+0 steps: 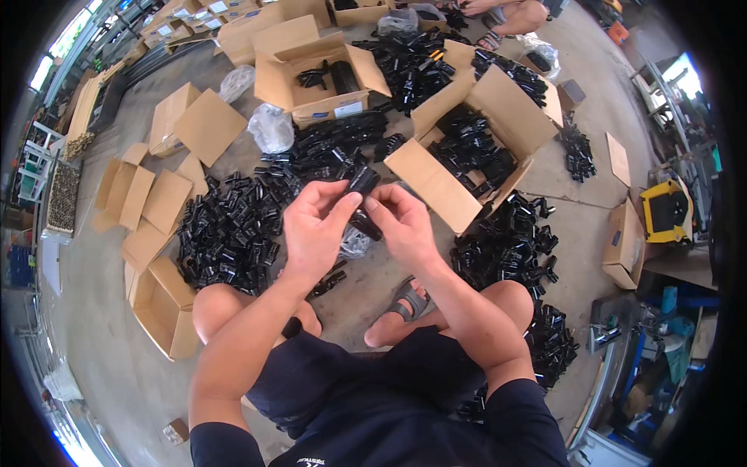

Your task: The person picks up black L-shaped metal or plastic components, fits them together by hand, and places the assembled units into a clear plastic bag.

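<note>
Concrete floor point(89, 307), heaps of black pieces point(233, 233) about. Black tube part point(363, 180) between left hand point(317, 226) and right hand point(403, 226), pinched by both, equally near; upper section tilts away, slightly right; single or two-piece, cannot tell.

The left hand point(315, 233) and the right hand point(406, 231) pinch a glossy black tubular part point(362, 180) between thumbs and fingers — whether it is one part or two cannot be told. Below lies a grey concrete floor point(354, 307), with a heap of small shiny black parts point(229, 229) at left. Ahead to the right, an open brown cardboard box point(436, 187) holds more black parts; a crumpled clear plastic bag point(271, 129) lies ahead to the left.
</note>
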`<action>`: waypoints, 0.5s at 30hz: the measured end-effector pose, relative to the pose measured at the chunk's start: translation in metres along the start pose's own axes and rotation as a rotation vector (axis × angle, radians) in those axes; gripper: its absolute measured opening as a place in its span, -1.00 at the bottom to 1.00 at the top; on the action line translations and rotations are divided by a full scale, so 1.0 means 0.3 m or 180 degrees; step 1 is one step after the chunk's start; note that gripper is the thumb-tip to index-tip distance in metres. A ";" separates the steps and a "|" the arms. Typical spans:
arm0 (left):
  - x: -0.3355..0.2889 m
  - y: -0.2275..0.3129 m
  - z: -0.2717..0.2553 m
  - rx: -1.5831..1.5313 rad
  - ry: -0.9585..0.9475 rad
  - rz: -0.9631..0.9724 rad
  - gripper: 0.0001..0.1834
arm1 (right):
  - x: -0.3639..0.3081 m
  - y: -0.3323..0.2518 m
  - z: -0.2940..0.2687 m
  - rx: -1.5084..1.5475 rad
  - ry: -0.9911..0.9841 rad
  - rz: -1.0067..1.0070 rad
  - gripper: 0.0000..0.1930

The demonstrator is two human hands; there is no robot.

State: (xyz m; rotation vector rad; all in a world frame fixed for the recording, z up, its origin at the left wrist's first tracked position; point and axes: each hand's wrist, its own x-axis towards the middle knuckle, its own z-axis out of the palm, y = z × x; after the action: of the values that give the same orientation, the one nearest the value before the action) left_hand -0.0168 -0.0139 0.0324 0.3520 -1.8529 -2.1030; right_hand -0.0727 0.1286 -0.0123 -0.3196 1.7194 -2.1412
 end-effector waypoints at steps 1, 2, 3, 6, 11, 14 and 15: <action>0.002 0.003 -0.004 0.0029 -0.0011 -0.0067 -0.76 | 0.005 0.014 -0.010 -0.0126 -0.0007 -0.0034 -0.85; 0.003 0.004 0.001 0.0058 -0.0024 -0.0135 -0.76 | 0.009 0.021 -0.023 -0.0253 -0.0014 -0.0066 -0.85; 0.004 0.005 -0.001 0.0031 -0.0015 -0.0111 -0.76 | 0.015 0.009 -0.015 -0.0281 -0.0032 -0.0181 -0.82; 0.000 -0.003 -0.005 -0.0034 0.0006 -0.0058 -0.76 | -0.012 -0.054 0.017 -0.0381 0.0098 -0.0201 -0.79; 0.008 -0.004 0.006 -0.0084 -0.0038 -0.0099 -0.76 | -0.003 -0.044 -0.019 -0.0436 -0.0019 0.0096 -0.82; 0.012 -0.008 0.006 -0.0114 -0.0048 -0.0126 -0.76 | -0.006 -0.047 0.002 -0.0427 0.0067 -0.0205 -0.81; 0.011 -0.008 0.005 -0.0084 -0.0062 -0.0129 -0.76 | -0.007 -0.061 -0.002 -0.0635 0.0052 -0.0182 -0.81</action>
State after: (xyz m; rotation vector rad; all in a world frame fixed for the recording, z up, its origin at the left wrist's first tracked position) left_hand -0.0206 -0.0135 0.0303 0.3671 -1.8419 -2.1631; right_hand -0.0738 0.1333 0.0055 -0.4107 1.9602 -2.0190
